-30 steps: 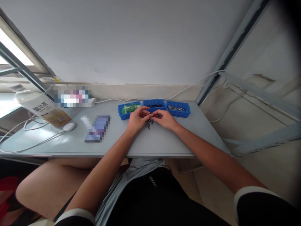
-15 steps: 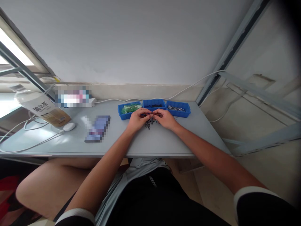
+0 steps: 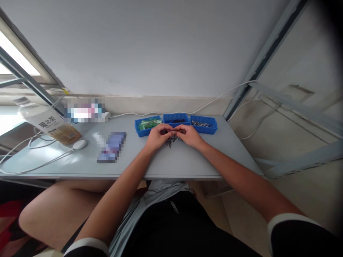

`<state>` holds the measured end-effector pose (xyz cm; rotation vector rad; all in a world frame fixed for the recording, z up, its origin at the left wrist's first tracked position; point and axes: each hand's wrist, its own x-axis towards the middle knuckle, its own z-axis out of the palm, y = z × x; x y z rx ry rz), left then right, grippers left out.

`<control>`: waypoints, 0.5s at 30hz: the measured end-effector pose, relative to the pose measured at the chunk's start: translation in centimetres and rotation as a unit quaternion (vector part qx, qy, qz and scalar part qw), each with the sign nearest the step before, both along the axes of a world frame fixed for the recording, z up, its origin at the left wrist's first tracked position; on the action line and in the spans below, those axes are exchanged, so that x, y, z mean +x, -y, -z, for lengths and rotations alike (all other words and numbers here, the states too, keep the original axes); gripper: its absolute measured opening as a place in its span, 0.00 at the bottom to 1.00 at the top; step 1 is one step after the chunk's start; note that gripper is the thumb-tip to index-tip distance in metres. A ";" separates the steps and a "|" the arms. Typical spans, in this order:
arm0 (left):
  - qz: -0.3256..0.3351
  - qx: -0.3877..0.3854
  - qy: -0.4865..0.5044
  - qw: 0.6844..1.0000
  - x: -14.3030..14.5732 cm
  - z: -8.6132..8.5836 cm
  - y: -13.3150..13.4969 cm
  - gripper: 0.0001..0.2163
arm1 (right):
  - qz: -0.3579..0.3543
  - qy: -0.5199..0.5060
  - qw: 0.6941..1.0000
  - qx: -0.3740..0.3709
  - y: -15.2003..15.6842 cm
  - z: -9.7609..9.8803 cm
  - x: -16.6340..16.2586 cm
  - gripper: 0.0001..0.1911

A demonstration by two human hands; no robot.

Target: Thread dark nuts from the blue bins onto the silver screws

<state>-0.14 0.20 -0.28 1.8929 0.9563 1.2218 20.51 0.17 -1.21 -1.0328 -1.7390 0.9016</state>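
1. Far left is a bottle (image 3: pixel 46 121). Next to it are a white mouse (image 3: pixel 79 144) and some wires. They are all well apart from the hands.
2. The left hand (image 3: pixel 157 137) rests on the surface (image 3: pixel 174 164). Its fingers are curled in and the tips are almost closed. I cannot tell if its grip has a piece.
3. The small dark pieces (image 3: pixel 170 141) lie in a little heap between both hands, just in front of three blue trays (image 3: pixel 175 115).
4. The right hand (image 3: pixel 190 135) is curled the same way, and its tips meet the left ones. What its grip has is too tiny to see.
5. I think slow fingertip work, low over the heap, is best, so that no piece rolls away.
6. The trays are close behind the fingers, so it is tight there. There is bare room toward the front edge and on the right side.
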 end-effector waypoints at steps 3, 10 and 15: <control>-0.013 -0.008 -0.002 1.000 0.0 0.1 -0.1 0.14 | -0.004 -0.002 1.000 -0.005 0.1 -0.1 0.0 0.15; -0.001 -0.005 0.002 1.000 -0.1 0.0 0.0 0.12 | -0.006 -0.011 1.000 -0.019 0.1 0.0 0.0 0.15; 0.006 0.002 -0.008 1.000 -0.1 0.1 -0.1 0.10 | -0.011 -0.022 0.999 -0.026 -0.2 0.4 0.0 0.15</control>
